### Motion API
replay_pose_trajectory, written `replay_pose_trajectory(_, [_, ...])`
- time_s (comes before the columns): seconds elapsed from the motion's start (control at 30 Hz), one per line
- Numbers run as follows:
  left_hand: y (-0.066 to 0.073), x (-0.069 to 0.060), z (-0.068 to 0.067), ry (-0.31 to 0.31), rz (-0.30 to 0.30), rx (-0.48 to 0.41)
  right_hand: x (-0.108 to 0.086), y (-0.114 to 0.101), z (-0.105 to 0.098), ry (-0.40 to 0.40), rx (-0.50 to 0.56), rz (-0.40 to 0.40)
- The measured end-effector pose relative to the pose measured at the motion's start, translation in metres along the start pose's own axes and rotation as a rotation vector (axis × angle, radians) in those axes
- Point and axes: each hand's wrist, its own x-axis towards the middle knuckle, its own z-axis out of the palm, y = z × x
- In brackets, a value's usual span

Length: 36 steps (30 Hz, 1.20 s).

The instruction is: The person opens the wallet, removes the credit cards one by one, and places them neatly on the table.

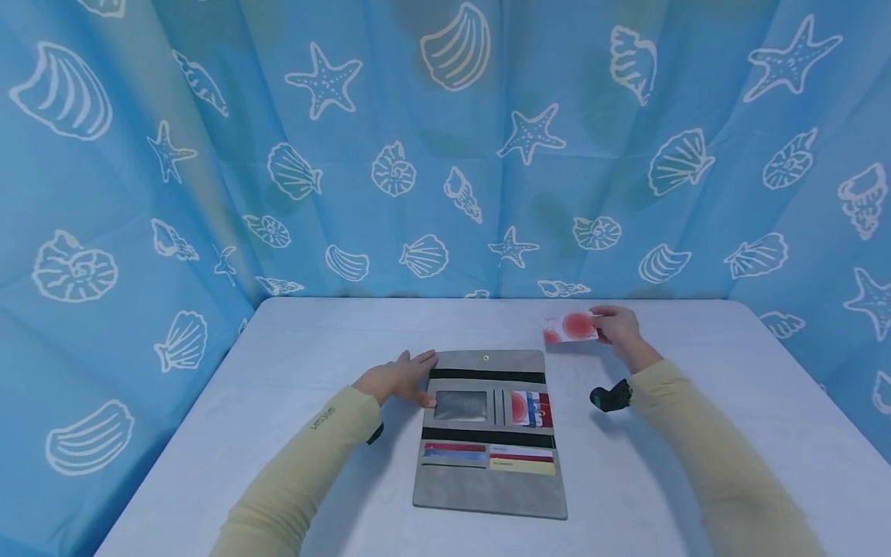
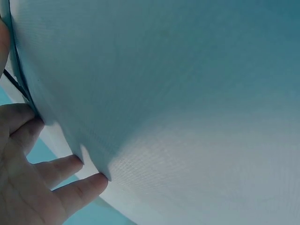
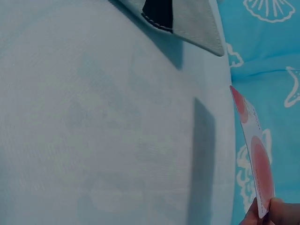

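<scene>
A grey wallet (image 1: 490, 491) lies unfolded on the table, with several cards in its pockets, among them a red-and-white one (image 1: 519, 408) at the right. My left hand (image 1: 400, 378) rests at the wallet's upper left edge, fingers spread; the left wrist view shows the hand (image 2: 37, 173) with fingertips on the white surface. Beyond the wallet's upper right corner, my right hand (image 1: 619, 329) pinches a white card with red circles (image 1: 574, 326) by its right end. In the right wrist view the card (image 3: 255, 154) is held above the table, between thumb and finger (image 3: 281, 212).
A white-covered table (image 1: 278, 456) carries the wallet. Behind it and at the left hangs a blue curtain (image 1: 390, 100) printed with shells and starfish. The wallet's corner (image 3: 199, 28) shows at the top of the right wrist view.
</scene>
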Motion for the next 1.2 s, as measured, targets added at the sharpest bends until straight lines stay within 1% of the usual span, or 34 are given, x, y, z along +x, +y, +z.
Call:
replay_pose_trajectory(0.2, [0.001,-0.001,0.000,-0.002,-0.004,-0.009,-0.006,0.003,0.002,-0.033,-0.012,0.043])
replay_pose_trajectory(0.47, [0.005,-0.005,-0.004,-0.017,0.016,0.001,-0.002,0.012,0.001,-0.060,-0.028,0.115])
replay_pose_trajectory(0.57, [0.005,-0.006,-0.004,-0.019,0.021,0.009,-0.002,0.013,0.002,-0.073,-0.057,0.115])
replay_pose_trajectory(0.77, [0.004,-0.005,-0.004,-0.013,0.025,0.028,-0.004,0.011,0.009,-0.081,-0.228,0.072])
replay_pose_trajectory(1.07, [0.003,-0.004,-0.004,-0.014,0.027,0.032,-0.016,0.005,0.023,-0.052,-0.391,-0.021])
replay_pose_trajectory(1.2, [0.003,-0.004,-0.004,-0.014,0.023,0.031,-0.022,0.001,0.028,-0.046,-0.503,-0.064])
